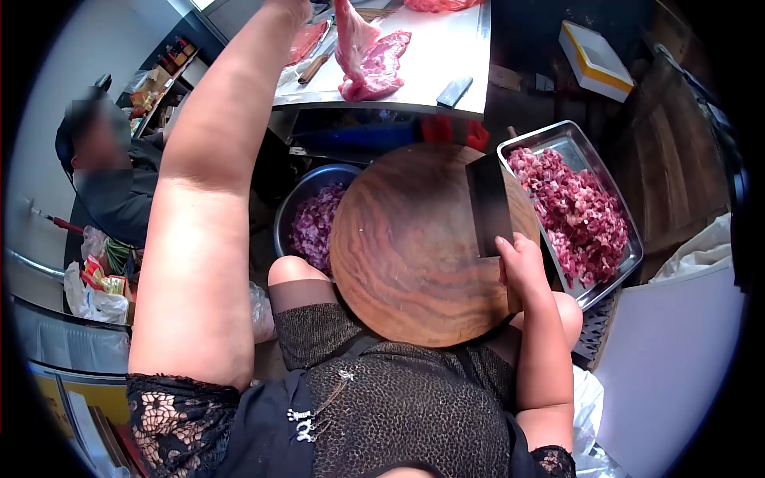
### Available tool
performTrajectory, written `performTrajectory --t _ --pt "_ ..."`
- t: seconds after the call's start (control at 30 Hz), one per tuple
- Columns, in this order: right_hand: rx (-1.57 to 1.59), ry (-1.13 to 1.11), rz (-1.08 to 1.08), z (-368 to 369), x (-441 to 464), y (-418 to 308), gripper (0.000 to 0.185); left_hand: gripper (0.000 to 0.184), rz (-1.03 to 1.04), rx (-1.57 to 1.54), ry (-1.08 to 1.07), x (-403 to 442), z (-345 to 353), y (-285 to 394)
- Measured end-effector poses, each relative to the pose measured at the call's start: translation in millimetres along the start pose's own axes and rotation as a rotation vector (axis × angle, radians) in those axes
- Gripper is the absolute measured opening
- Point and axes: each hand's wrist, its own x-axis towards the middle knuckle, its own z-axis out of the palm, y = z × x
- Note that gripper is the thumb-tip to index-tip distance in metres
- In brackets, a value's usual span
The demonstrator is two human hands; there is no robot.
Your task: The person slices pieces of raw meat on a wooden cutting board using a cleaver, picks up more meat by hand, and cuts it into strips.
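Note:
My right hand (523,267) is closed around the grip of a broad dark cleaver (488,203). The cleaver's blade is over the right part of a round wooden chopping block (422,263), which sits at my knees. My left arm stretches far forward, and my left hand (296,8) is cut off by the top edge, its fingers out of sight. Near it, on a white table (426,103), lies a slab of raw pink meat (374,70), with a strip rising past the frame's top. Whether my left hand touches it cannot be made out.
A metal tray (629,239) of chopped meat stands right of the block, and a metal bowl (280,219) of purplish chopped pieces stands left. On the table lie a wooden-handled knife (313,69) and a dark flat block (454,92). Another person (119,183) sits at the left.

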Motion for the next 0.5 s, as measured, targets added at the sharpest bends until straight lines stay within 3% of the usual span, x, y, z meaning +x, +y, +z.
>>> performTrajectory --t 0.13,0.27,0.33,0.37,0.43,0.5 --pt "0.047 0.016 -0.004 -4 -5 0 0.025 0.015 -0.025 -0.045 -0.138 -19 22 47" --pt "0.13 0.069 -0.014 -9 -4 5 0.025 0.01 -0.169 -0.049 -0.03 -65 37 68" --pt "0.113 0.11 0.02 -13 -7 4 0.028 0.004 -0.076 -0.338 -0.447 -101 33 62" --pt "0.162 0.129 -0.01 -14 -3 14 0.028 0.032 -0.247 -0.137 -0.062 -111 -9 35" --pt "0.201 0.132 -0.05 -21 -1 29 0.025 0.036 -0.413 -0.072 -0.077 -186 -20 24" --pt "0.242 0.099 -0.072 -27 -12 28 0.021 0.044 -0.882 0.035 -0.115 -258 -67 -6"
